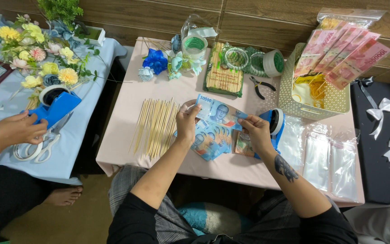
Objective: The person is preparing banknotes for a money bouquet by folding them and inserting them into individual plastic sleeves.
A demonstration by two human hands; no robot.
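Blue banknote (pixel 220 113) held flat above pink table (pixel 127 113), long axis running left-right between hands. Left hand (pixel 187 123) pinches its left end, right hand (pixel 254 132) its right end; both equally near. Banknote stack (pixel 211 142) directly beneath.
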